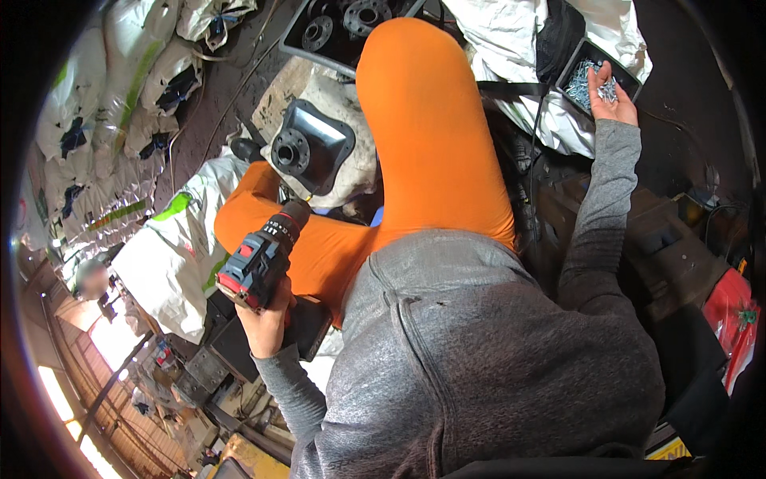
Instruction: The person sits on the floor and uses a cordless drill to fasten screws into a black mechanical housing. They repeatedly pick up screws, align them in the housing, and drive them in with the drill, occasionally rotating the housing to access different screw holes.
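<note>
One grey sweater (495,351) fronts two separated hands (270,323) (621,110): left clamping one drill (259,259), right spread beneath several screws (607,90).

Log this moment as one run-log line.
left hand: holds power drill, aimed toward dark flanged part | right hand: palm up, holding small fasteners, at black tray

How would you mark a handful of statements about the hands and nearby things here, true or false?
1. The left hand holds a drill. True.
2. The right hand is clenched into a fist. False: it is open, palm up, with small fasteners on it.
3. More small fasteners lie in the dark tray by the right hand. True.
4. The drill is yellow all over. False: it is black and red.
5. The flanged metal part is in the right hand. False: it rests on a whitish covering.
</note>
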The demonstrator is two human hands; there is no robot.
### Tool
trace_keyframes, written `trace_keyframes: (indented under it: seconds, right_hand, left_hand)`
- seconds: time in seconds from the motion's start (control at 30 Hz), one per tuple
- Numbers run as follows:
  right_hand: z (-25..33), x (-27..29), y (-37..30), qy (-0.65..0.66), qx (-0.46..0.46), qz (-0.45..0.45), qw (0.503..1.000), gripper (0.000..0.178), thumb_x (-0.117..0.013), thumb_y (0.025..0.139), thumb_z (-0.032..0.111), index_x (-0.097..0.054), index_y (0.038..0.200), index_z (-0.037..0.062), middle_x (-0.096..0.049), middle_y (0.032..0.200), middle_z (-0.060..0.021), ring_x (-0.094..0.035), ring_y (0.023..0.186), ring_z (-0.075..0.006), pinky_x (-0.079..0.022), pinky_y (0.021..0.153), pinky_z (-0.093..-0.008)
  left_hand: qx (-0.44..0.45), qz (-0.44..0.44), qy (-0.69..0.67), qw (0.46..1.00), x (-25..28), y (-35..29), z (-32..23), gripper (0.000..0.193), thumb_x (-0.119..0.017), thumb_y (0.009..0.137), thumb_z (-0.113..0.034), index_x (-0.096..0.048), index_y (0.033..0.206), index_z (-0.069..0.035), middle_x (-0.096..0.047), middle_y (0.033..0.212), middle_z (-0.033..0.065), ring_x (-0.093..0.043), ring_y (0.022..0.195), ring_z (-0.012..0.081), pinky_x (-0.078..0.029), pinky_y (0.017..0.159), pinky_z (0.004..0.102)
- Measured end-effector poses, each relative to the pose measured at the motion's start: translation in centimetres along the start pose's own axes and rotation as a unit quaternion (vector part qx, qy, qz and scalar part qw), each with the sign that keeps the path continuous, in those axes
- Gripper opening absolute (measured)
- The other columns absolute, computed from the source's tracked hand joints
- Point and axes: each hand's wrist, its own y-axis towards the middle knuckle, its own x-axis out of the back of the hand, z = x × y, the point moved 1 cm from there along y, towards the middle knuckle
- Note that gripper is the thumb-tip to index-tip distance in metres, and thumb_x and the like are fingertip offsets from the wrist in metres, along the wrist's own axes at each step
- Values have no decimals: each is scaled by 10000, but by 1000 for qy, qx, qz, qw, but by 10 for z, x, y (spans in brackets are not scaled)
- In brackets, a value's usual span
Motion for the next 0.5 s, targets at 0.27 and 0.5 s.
trace_keyframes:
  seconds: [0.27,0.5]
  right_hand:
    - [-102,-69,-68,-100,-134,141,976,296,-598,949,126,-555,1224,25,-641,908,-36,-616,749,-126,-522,683,-282]
    - [-378,-122,-127,-175,-481,199,836,332,-718,875,313,-582,1025,50,-527,743,51,-470,584,-10,-389,489,-159]
  left_hand:
    - [-81,-3,3,997,0,-5,-16,287,-641,826,-132,-637,1058,36,-651,781,76,-592,570,143,-431,492,259]
    - [-152,-7,-23,988,2,7,-25,350,-652,828,-103,-586,1159,-9,-609,732,33,-568,595,121,-445,539,262]
